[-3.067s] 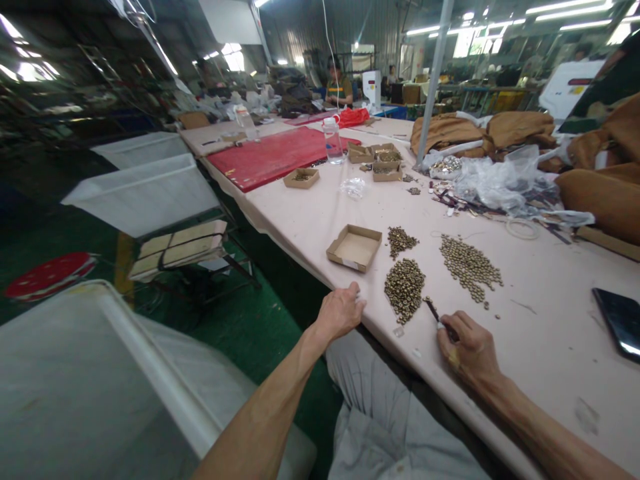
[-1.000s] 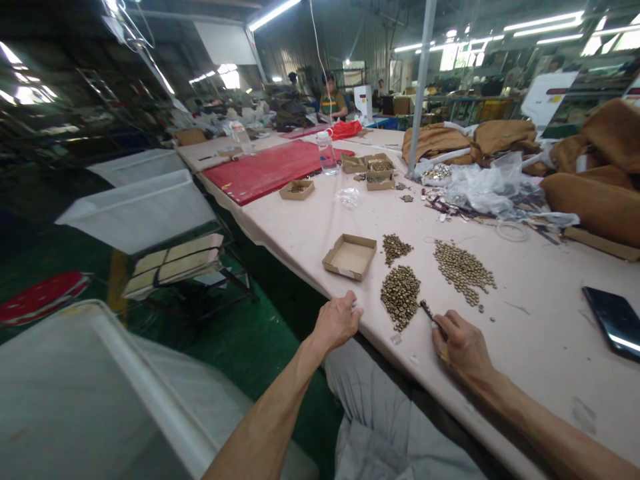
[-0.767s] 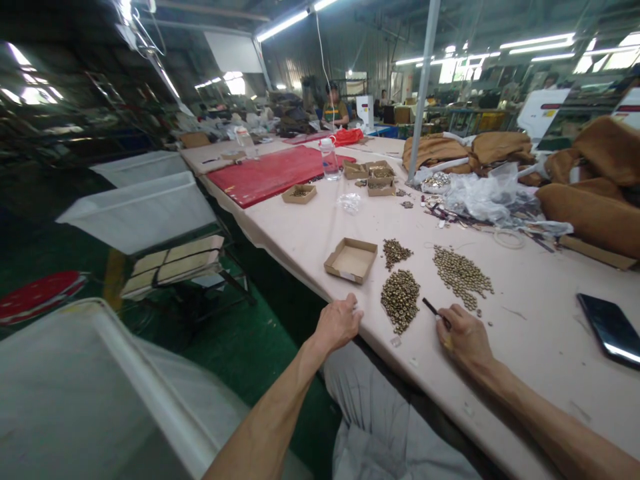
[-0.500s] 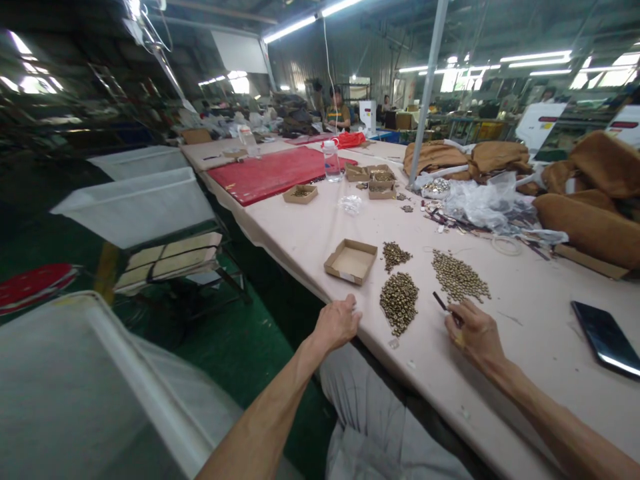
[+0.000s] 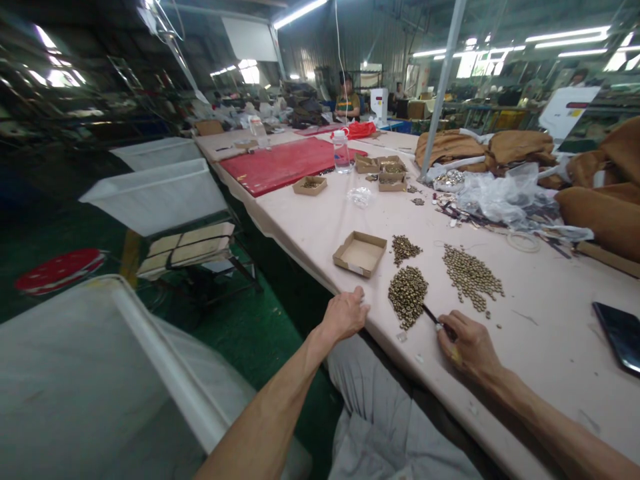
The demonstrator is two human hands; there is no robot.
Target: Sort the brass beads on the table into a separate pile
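Note:
My right hand [image 5: 465, 345] rests on the pale table [image 5: 310, 227] and pinches a thin dark stick tool [image 5: 431, 316]. The tool's tip touches the near edge of a heap of small brass rings [image 5: 407, 295]. My left hand [image 5: 346, 313] sits at the table's front edge with its fingers curled; what they hold, if anything, is hidden. Two more heaps of brass pieces lie beyond, a small one [image 5: 404, 247] and a spread one [image 5: 471, 277]. An empty shallow cardboard tray [image 5: 360, 253] lies left of the heaps.
A dark phone [image 5: 619, 335] lies at the right. Clear plastic bags [image 5: 500, 193], brown garments [image 5: 590, 200], small cardboard boxes [image 5: 384, 167], a water bottle [image 5: 341, 151] and a red mat [image 5: 280, 165] lie farther back. White bins [image 5: 155, 193] stand left, below the table. A person [image 5: 346, 100] sits far back.
My right hand moved out toward the spread heap with the tool, then came back to the near heap's edge. My left hand stayed at the table edge.

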